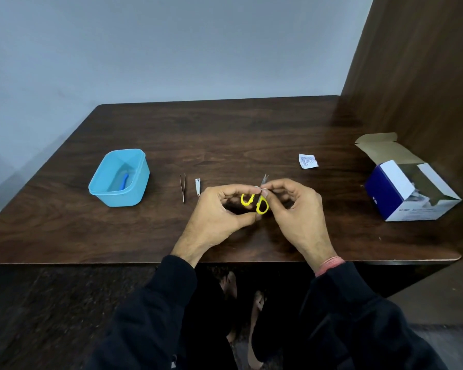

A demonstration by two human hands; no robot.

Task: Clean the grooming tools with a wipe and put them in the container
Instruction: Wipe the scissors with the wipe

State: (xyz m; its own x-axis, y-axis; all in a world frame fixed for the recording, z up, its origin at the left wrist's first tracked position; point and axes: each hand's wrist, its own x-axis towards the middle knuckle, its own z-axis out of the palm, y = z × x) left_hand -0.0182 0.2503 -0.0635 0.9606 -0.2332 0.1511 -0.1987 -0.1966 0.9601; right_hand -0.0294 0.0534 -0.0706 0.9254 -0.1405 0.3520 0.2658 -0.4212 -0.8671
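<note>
Small scissors with yellow handles (261, 204) are held above the table's near middle, blades pointing away from me. My left hand (219, 212) pinches the scissors at the handles. My right hand (294, 206) pinches a small white wipe (262, 188) against the blades near the pivot. Tweezers (182, 187) and a nail clipper (197, 183) lie on the table left of my hands. Further left stands a blue plastic container (118, 180) with a blue-handled tool (124, 180) inside.
An empty torn wipe sachet (308, 161) lies behind my right hand. An open blue-and-white box of wipes (409, 193) sits at the right, against a wooden side panel (412, 89). The dark wooden table (251, 134) ends just below my wrists.
</note>
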